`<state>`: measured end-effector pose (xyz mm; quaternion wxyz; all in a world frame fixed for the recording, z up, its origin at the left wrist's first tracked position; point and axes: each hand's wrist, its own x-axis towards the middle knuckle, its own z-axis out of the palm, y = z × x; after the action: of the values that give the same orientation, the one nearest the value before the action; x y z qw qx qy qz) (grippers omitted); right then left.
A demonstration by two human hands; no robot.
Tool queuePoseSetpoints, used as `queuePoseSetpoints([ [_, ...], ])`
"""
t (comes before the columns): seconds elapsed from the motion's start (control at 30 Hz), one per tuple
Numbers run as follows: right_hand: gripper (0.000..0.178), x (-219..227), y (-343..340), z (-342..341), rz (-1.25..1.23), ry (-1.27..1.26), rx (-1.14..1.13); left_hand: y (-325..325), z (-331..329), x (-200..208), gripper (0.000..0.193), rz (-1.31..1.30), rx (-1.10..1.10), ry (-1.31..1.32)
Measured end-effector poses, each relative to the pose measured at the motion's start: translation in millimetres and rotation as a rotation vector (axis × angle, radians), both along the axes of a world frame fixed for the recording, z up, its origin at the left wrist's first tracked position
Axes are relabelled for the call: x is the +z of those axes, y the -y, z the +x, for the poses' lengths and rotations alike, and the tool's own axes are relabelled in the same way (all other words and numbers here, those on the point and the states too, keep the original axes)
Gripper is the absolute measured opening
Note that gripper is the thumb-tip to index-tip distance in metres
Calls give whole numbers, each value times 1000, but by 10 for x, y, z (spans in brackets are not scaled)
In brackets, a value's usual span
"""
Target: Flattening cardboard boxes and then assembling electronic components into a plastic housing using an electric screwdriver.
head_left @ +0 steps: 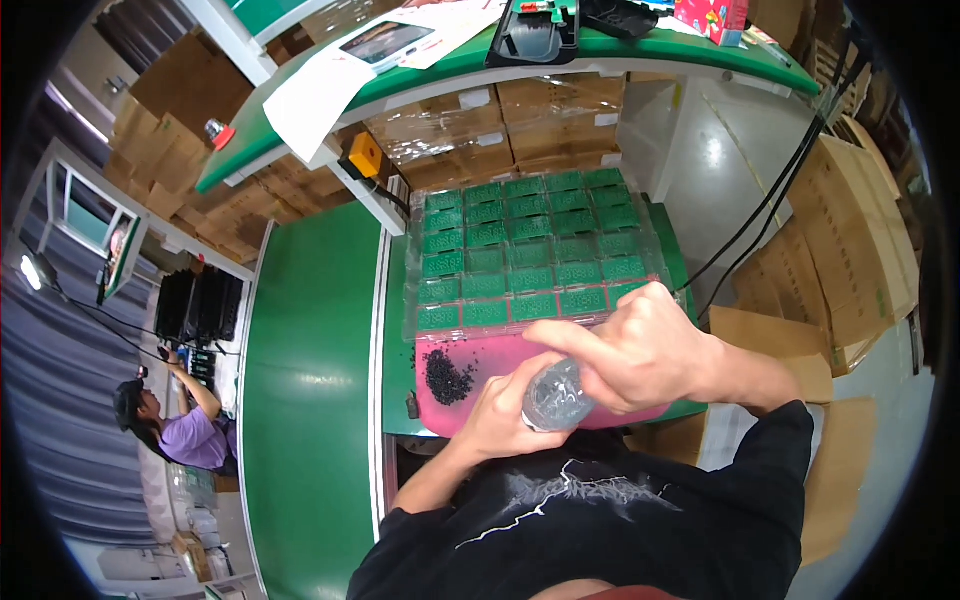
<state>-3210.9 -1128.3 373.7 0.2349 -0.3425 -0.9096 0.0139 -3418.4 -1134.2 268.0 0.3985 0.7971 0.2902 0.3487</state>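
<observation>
the left hand (506, 410) has its fingers wrapped around a clear plastic bottle (558, 400), held up in front of the chest, above the near part of a pink tray (500, 362). the right hand (645, 350) is curled against the bottle's right side, one finger stretched leftward; whether its fingertips clamp the plastic cannot be told. smooth, thin walls could slip or buckle if the two hands twist or squeeze unevenly, and a sudden give might jerk a knuckle downward. whether the bottle is capped, or holds anything loose, is unclear; an open mouth could spill when tipped.

left of the bottle, a loose heap of small black pieces (447, 378) lies on the pink, with strays around it. a dropped bottle or a sweeping left forearm could scatter them. just beyond sits a clear tray (652, 250) of green panels (530, 252), close to the right hand; a bump there might shift it. a co-worker (198, 437) sits well apart, leftward.
</observation>
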Motion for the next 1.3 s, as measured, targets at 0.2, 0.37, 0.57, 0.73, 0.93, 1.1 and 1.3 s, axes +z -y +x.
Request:
queuePoseSetpoints([
  [0.2,45,138,102,-50,150,-79,394,-205,-84,-5,71,-113,-716,94],
  [0.37,37,355,72,11,213,-38,458,-246,-98,123,81,-290,-592,40],
  [0.57,54,518,-49,292,48,-220,502,-401,-94,442,81,0,-489,296],
  [0.73,80,397,12,203,366,-755,329,-450,-109,646,78,182,-350,428],
  [0.93,85,367,129,410,324,-858,151,-536,-36,999,54,638,-232,542],
  [1.1,89,335,69,555,334,-897,57,-638,-17,1119,36,954,-144,545],
  [1.3,86,414,100,667,371,-917,36,-713,13,1309,33,1065,-123,591],
])
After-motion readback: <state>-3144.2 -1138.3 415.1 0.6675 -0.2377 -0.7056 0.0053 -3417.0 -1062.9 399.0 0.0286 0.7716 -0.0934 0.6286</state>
